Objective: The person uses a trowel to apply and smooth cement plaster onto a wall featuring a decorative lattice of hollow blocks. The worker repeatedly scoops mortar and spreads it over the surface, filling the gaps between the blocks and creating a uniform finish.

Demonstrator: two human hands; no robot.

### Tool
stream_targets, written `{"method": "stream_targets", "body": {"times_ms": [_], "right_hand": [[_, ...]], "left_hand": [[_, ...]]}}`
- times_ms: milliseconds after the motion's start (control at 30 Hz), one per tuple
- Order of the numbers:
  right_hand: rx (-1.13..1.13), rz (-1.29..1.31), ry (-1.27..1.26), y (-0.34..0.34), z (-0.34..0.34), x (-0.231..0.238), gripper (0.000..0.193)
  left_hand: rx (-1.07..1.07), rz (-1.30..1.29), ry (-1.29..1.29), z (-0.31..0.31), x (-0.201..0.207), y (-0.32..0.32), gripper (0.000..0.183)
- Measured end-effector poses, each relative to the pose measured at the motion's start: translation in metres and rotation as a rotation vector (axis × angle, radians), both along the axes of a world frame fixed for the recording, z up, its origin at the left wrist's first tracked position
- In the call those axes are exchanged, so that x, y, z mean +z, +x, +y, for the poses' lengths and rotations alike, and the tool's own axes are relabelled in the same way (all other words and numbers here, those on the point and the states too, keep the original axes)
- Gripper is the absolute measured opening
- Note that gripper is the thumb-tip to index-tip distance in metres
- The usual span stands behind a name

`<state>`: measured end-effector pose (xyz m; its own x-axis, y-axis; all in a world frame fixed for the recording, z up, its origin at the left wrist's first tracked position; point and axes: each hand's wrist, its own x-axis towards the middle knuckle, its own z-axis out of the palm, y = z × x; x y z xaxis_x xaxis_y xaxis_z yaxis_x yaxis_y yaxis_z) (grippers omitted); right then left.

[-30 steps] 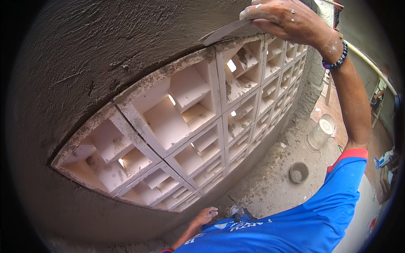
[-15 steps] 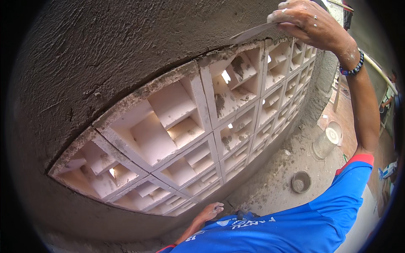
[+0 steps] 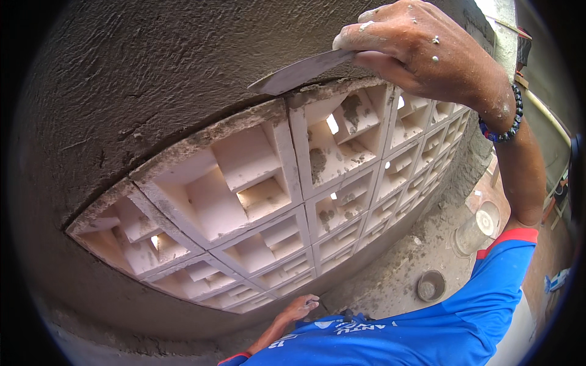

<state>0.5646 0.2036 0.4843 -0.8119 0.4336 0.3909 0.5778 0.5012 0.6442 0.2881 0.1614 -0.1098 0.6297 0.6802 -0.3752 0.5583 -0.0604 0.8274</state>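
My right hand (image 3: 421,52), spotted with wet mortar, grips a trowel whose thin metal blade (image 3: 302,71) points left. The blade's tip lies against the grey plastered wall (image 3: 183,67), just above the top edge of the pale breeze-block panel (image 3: 293,146). Inside the fist the trowel's handle is hidden. Low in the view, my left hand (image 3: 300,307) hangs near the foot of the panel and close to my blue shirt. Its fingers are loosely bent and apart, with nothing visible in them.
A small round bucket (image 3: 431,285) stands on the mortar-spattered floor at the right. Beyond it is a pale upturned bucket (image 3: 476,232). Rough plaster edges the panel's right end. A long pale pole (image 3: 546,113) slants at the far right.
My right hand and the trowel have moved left and nearer along the panel's top edge. My left hand has hardly moved. The view has shifted slightly.
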Motion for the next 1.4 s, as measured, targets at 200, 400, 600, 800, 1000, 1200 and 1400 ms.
{"method": "stream_targets", "body": {"times_ms": [200,400,600,800,1000,1200,1400], "right_hand": [[0.04,-0.009,-0.011,0.027,0.006,0.005,0.009],[-0.025,-0.015,-0.02,0.057,0.01,0.004,0.014],[0.004,0.009,0.083,0.08,0.019,-0.001,0.014],[-0.56,0.159,0.037,0.122,-0.006,-0.007,0.021],[-0.088,0.09,0.154,0.064,-0.01,-0.018,0.023],[0.035,0.019,0.046,0.002,0.002,-0.004,0.008],[0.09,-0.07,0.059,0.007,0.007,0.003,0.006]], "left_hand": [[0.006,0.021,-0.036,-0.001,0.006,0.008,0.044],[-0.001,0.02,-0.038,0.005,0.002,0.01,0.045],[-0.008,0.019,-0.021,0.01,0.003,0.014,0.045],[-0.038,0.048,-0.004,0.01,0.002,0.02,0.044],[-0.041,0.029,-0.01,0.01,-0.009,0.019,0.044],[0.011,-0.01,0.001,0.014,0.002,0.025,0.044],[0.016,0.036,-0.017,0.01,-0.009,0.024,0.043]]}}
